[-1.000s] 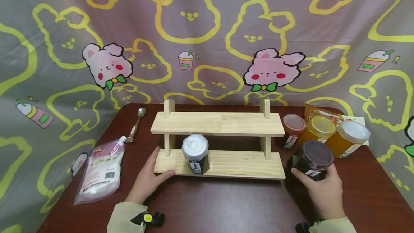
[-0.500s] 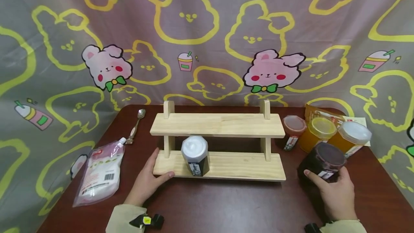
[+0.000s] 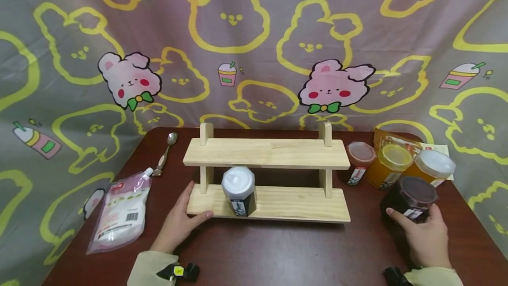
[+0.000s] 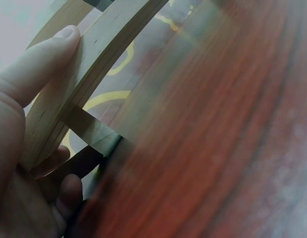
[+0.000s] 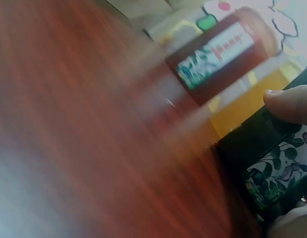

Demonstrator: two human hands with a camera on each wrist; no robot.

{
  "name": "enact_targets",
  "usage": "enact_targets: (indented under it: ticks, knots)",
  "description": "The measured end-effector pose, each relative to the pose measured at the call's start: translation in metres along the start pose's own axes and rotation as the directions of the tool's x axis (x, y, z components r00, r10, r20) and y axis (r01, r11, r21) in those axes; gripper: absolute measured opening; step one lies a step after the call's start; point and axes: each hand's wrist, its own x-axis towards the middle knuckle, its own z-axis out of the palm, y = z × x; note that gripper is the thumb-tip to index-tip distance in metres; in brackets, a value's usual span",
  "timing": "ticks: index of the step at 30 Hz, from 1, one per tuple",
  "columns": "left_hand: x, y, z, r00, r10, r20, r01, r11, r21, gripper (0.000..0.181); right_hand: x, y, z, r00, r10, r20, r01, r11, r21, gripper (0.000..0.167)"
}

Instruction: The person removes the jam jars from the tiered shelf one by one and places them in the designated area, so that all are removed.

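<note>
A two-tier wooden shelf rack stands mid-table. My left hand grips the left end of its lower board; in the left wrist view the thumb lies on the board and fingertips curl beneath. On that lower board, left of centre, an octagonal jar with a white lid and dark contents stands upright. Right of the rack, my right hand holds a dark-filled jar by its sides. Its leafy label shows in the right wrist view. Whether the jar touches the table is unclear.
Behind the held jar stand a red jar, a yellow jar and an orange jar with a white lid, before a brown packet. A spouted pouch and a spoon lie at left. Patterned cloth hangs behind.
My right hand has carried the dark jar rightward, away from the rack and in front of the orange jar. The left hand keeps its grip on the lower board.
</note>
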Motion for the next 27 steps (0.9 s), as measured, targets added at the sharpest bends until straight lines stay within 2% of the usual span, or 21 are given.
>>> enact_targets:
  ticks: [6,12,16,19,22,23,25,26,27]
  knots:
    - [0.0,0.0,0.001,1.0,-0.009,0.007,0.009,1.0,-0.003,0.107,0.01,0.007,-0.009,1.0,-0.002,-0.005,0.002,0.999,0.037,0.082]
    - [0.0,0.0,0.0,1.0,-0.012,0.003,0.012,1.0,-0.009,0.108,0.014,0.009,-0.013,0.996,-0.076,0.041,0.072,0.994,0.079,0.074]
    - [0.001,0.0,-0.001,1.0,-0.003,0.001,0.003,1.0,-0.011,0.108,0.013,0.009,-0.013,0.994,-0.091,0.063,0.087,0.994,0.062,0.077]
    - [0.001,0.001,-0.002,1.0,0.0,0.002,0.0,1.0,-0.007,0.108,0.012,0.01,-0.014,0.995,-0.082,0.055,0.081,0.997,0.013,0.081]
    - [0.001,0.0,-0.002,1.0,-0.003,0.002,0.003,1.0,-0.004,0.108,0.009,0.01,-0.012,0.994,-0.086,0.068,0.074,0.983,0.168,0.082]
    - [0.001,0.0,-0.001,1.0,-0.002,0.004,0.002,1.0,-0.003,0.108,0.008,0.01,-0.011,0.993,-0.091,0.077,0.071,0.969,0.238,0.084]
    - [0.002,0.0,-0.001,1.0,-0.005,0.007,0.005,1.0,-0.006,0.108,0.004,0.01,-0.009,0.991,-0.091,0.095,0.047,0.92,0.389,0.089]
    - [0.002,0.0,-0.001,1.0,-0.007,0.008,0.007,1.0,-0.005,0.108,0.002,0.01,-0.008,0.992,-0.078,0.101,0.025,0.897,0.441,0.092]
    - [0.002,0.0,-0.001,1.0,-0.01,0.01,0.01,1.0,-0.006,0.108,-0.001,0.01,-0.008,0.993,-0.065,0.099,0.012,0.888,0.459,0.094]
